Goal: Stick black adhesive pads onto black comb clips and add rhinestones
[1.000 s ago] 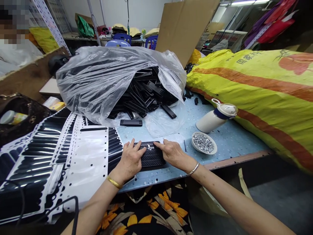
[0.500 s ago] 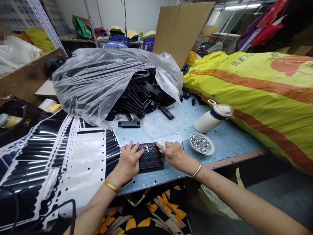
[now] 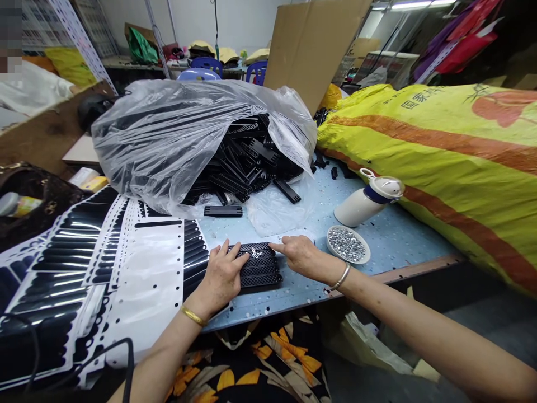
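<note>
A row of black perforated plastic strips [image 3: 260, 271] lies side by side at the table's near edge. Several small silvery rings [image 3: 255, 253] rest loose on top of it. My left hand [image 3: 222, 272] lies open on the strips' left end, fingers spread. At their upper right corner, the index fingertip of my right hand [image 3: 300, 257] touches down, its other fingers curled; I see nothing held. Right of that hand, a white bowl [image 3: 367, 259] holds many small shiny metal pieces [image 3: 346, 244].
A clear plastic bag [image 3: 168, 140] spills black strips behind my hands. Sheets with black strip stickers [image 3: 145, 291] cover the left side. A cream bottle [image 3: 356, 208] lies tilted beyond the bowl, beside a big yellow sack [image 3: 436, 145]. One strip [image 3: 223, 211] lies before the bag.
The view has shifted slightly. My right index finger stays at the strips' upper right corner, with the hand's other fingers more curled. My left hand holds its place.
</note>
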Demonstrator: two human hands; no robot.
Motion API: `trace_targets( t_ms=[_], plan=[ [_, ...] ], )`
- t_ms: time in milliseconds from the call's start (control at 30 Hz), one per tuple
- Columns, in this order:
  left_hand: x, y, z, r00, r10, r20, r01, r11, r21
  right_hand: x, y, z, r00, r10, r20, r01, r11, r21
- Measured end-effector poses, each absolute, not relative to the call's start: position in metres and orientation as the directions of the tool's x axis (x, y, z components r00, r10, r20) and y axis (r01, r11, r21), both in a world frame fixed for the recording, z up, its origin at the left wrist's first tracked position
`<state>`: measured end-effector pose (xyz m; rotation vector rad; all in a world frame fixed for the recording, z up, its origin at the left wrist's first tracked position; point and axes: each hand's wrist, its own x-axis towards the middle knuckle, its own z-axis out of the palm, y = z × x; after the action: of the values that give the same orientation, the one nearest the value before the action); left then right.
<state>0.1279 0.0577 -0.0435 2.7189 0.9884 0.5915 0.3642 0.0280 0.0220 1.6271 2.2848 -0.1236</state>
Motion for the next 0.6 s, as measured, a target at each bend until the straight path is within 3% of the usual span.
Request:
trace_targets(
  t_ms=[233, 467, 533, 600],
  plan=[
    [0.127, 0.058, -0.042, 0.715, 0.639, 0.284, 0.571, -0.768, 0.292, 0.382, 0.028, 0.018, -0.367, 0.886, -0.284, 0.906, 0.409, 0.106],
    [0.126, 0.058, -0.041, 0.709, 0.649, 0.277, 0.573, -0.758, 0.311, 0.394, 0.044, 0.009, -0.249, 0.911, -0.329, 0.955, 0.175, -0.239],
    [0.126, 0.058, -0.042, 0.708, 0.647, 0.283, 0.572, -0.760, 0.307, 0.393, 0.041, 0.006, -0.267, 0.912, -0.310, 0.954, 0.206, -0.217],
    [0.126, 0.058, -0.042, 0.710, 0.645, 0.281, 0.571, -0.762, 0.307, 0.389, 0.034, 0.004, -0.305, 0.914, -0.266, 0.952, 0.290, -0.095]
  ],
)
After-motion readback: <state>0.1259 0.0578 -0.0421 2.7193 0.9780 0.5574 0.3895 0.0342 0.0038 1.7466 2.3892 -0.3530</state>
